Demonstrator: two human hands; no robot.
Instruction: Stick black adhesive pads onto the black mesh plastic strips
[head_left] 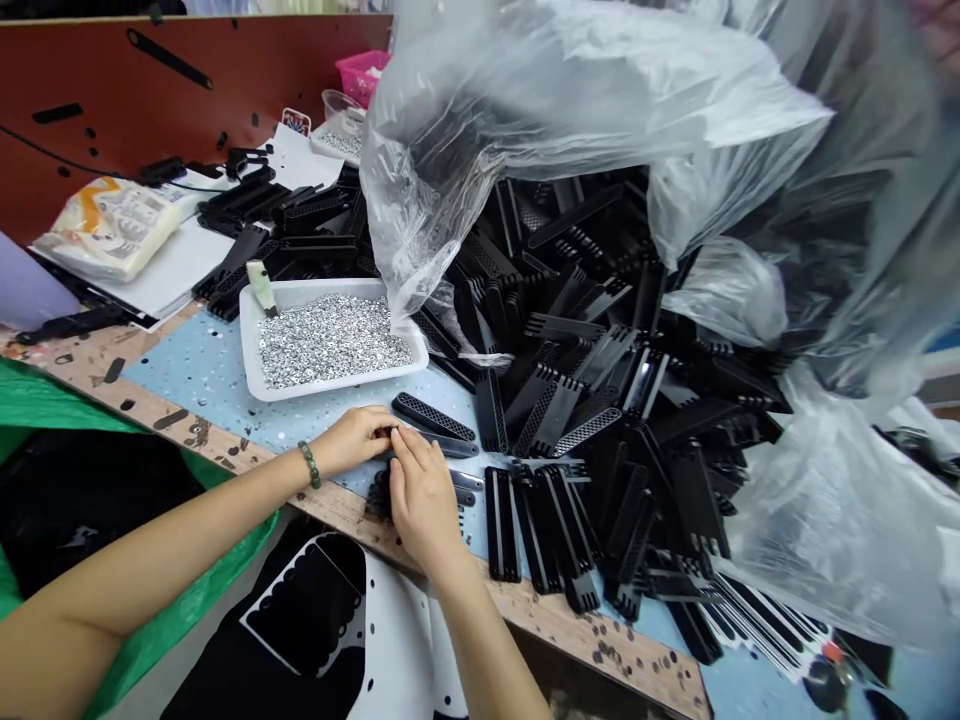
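Observation:
My left hand, a green bead bracelet on its wrist, lies near the table's front edge with its fingers curled on a long black plastic comb piece. My right hand presses down beside it, fingertips pinched against the left hand's fingers over the same piece. A perforated black strip lies just behind the hands. Right of them a large heap of black comb pieces spills out of a clear plastic bag. A white tray of small silver metal bits stands behind the left hand.
A green bag with dark contents hangs at the left below the table. Papers and a packet lie at the back left. A pink basket and a clear bowl stand by the red back wall. More clear plastic covers the right side.

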